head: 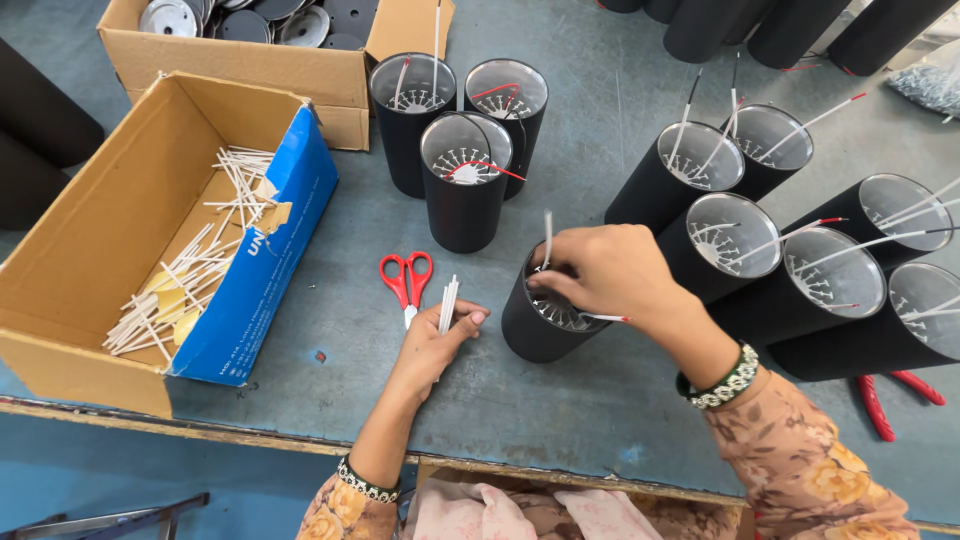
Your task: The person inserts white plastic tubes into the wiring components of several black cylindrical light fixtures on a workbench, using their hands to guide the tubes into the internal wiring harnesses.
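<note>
Ten black tubes are counted upright on the worktop (560, 400) with their open mouths showing: three clustered at twelve o'clock, six packed together toward two and three o'clock, and one black tube (545, 318) standing alone at the centre; more dark tubes are cut off at the top edge. The lone tube is matte black outside and grey within, a ring of short white prongs showing inside its mouth, and its long axis runs vertically, mouth up toward the camera. The right hand (600, 270) is curled over that mouth, its fingers pinched on a single white stick (547, 238) whose long axis stands nearly upright, pointing to twelve o'clock. The left hand (435, 345), at seven o'clock from the tube, is closed around a small bundle of white sticks (448, 305), held upright with their ends pointing to twelve o'clock. One pair of red-handled scissors (407, 283) lies just beside the left hand at eleven o'clock, handles away from the person. Two cardboard boxes are seen: an open box (90, 250) at nine o'clock with a loose heap of white sticks, and another box (250, 65) at eleven o'clock with round metal discs. Red-handled pliers (890, 395) lie at four o'clock.
</note>
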